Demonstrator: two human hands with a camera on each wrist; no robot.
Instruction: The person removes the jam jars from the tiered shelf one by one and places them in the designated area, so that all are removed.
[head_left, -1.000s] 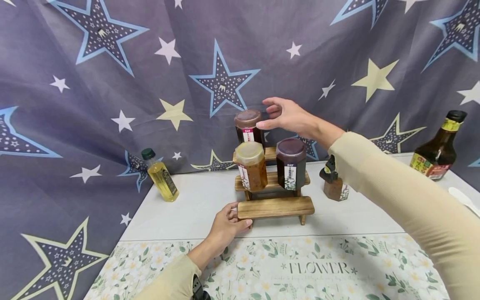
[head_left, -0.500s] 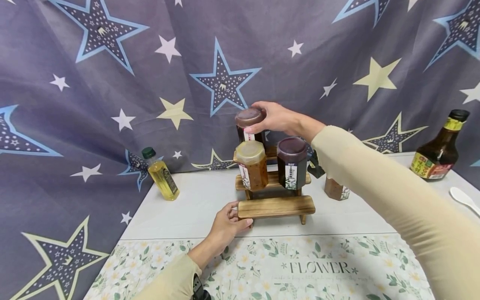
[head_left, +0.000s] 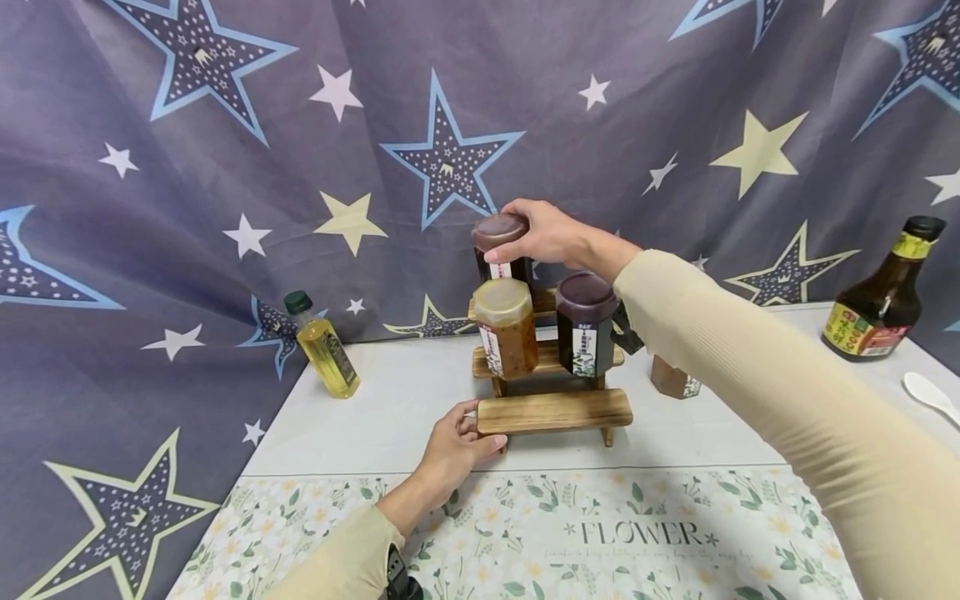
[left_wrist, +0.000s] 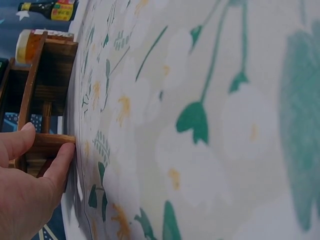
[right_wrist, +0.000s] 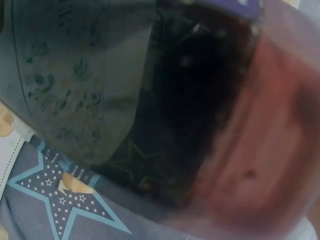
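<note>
A three-step wooden display stand (head_left: 555, 412) stands on the table. My left hand (head_left: 447, 452) grips its lower left end; in the left wrist view the thumb and a finger (left_wrist: 59, 162) pinch the wooden leg (left_wrist: 55, 139). On the top step is a dark jam jar (head_left: 495, 228) with a brownish lid. My right hand (head_left: 551, 237) holds this jar around its lid, thumb in front. An amber jam jar (head_left: 512, 340) and a dark purple jam jar (head_left: 585, 327) sit on the middle step. Dark glass and a reddish lid (right_wrist: 255, 145) fill most of the right wrist view.
A yellow oil bottle (head_left: 327, 354) stands to the left. On the right are a small brown jar (head_left: 672, 379), partly behind the right sleeve, a dark sauce bottle (head_left: 881, 292) and a white spoon (head_left: 930, 396). A star-patterned curtain (head_left: 300, 150) hangs close behind.
My right hand has come left and down onto the top jar, and its fingers have closed around the lid. The left hand has kept its hold on the stand.
</note>
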